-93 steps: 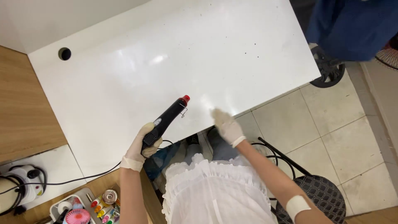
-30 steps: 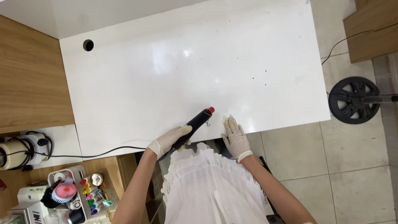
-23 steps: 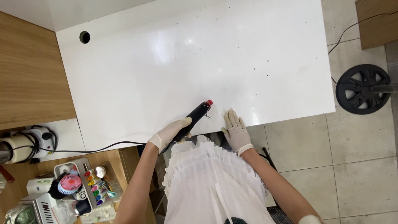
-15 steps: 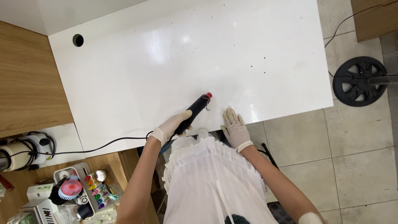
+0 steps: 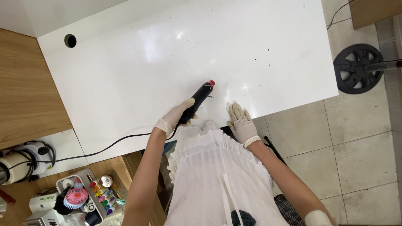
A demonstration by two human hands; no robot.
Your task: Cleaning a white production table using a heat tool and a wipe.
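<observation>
Far left, a wooden cabinet top [image 5: 29, 92] runs beside the white surface [image 5: 138, 83], and below it a small tray of coloured bottles [image 5: 102, 194] sits next to a pink handheld fan [image 5: 76, 196]. A black cord [image 5: 104, 147] trails across the near edge of the surface up to the left hand [image 5: 176, 117]. That gloved hand has its grip closed around the handle of a black heat gun [image 5: 197, 100], which lies low and slanted over the surface, its red tip [image 5: 212, 83] pointing up and to the right. Just beside it, the gloved right hand [image 5: 240, 121] lies flat on the surface near the front edge, fingers spread, its grip wide and holding nothing. Further right, on the tiled floor [image 5: 360, 138], stands a black round fan base [image 5: 356, 69].
</observation>
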